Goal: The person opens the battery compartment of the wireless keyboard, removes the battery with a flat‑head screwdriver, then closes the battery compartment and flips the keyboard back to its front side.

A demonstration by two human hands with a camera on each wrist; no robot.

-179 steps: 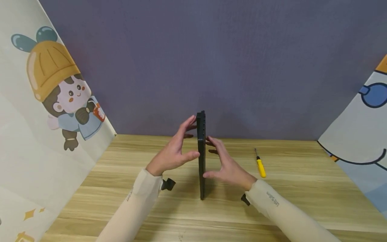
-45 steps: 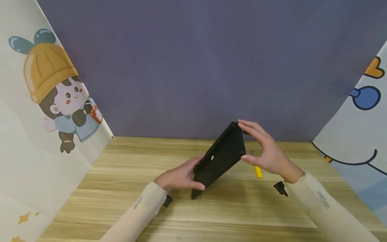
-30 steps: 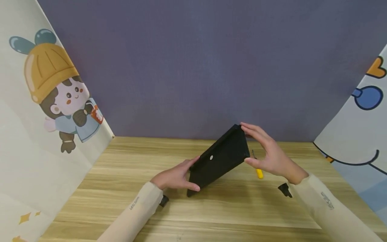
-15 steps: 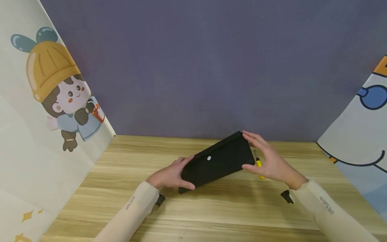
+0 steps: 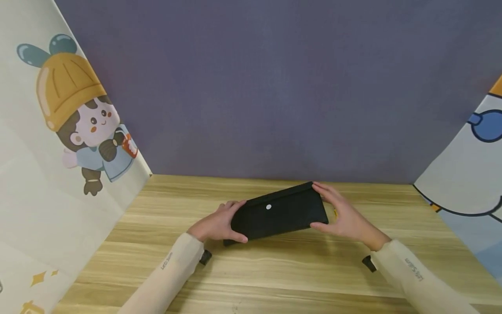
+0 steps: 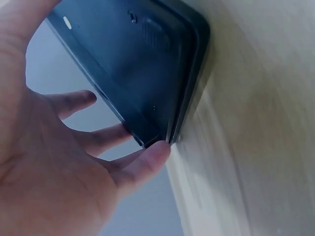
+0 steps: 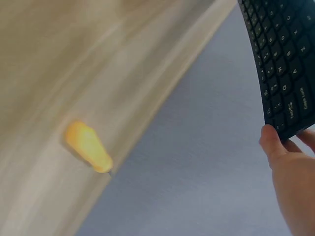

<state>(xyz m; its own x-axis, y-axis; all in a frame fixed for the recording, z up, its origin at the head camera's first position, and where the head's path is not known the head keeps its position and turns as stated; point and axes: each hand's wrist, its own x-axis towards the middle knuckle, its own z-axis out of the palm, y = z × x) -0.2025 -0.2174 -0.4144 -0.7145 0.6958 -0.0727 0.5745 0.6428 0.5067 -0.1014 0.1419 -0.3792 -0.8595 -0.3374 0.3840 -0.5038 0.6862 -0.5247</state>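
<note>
For two-handed angling, which appears to be the step in hand, support the keyboard at both ends and turn both wrists at the same rate; uneven turning would likely twist the case. Grip by the edges only, to avoid pressing keys. Guard the left near corner, which sits low over the tabletop; contact there cannot be confirmed.

Position: keyboard over the middle of the tabletop, toward its far edge, tilted, underside facing the wearer and keys facing away. The fingers of the left hand are spread wide around the left end, thumb at the near edge. The right hand spans the right end likewise, fingertips at the upper corner, thumb at the lower. Both hold the keyboard. Avoid the yellow tool lying near the tabletop's far edge.
</note>
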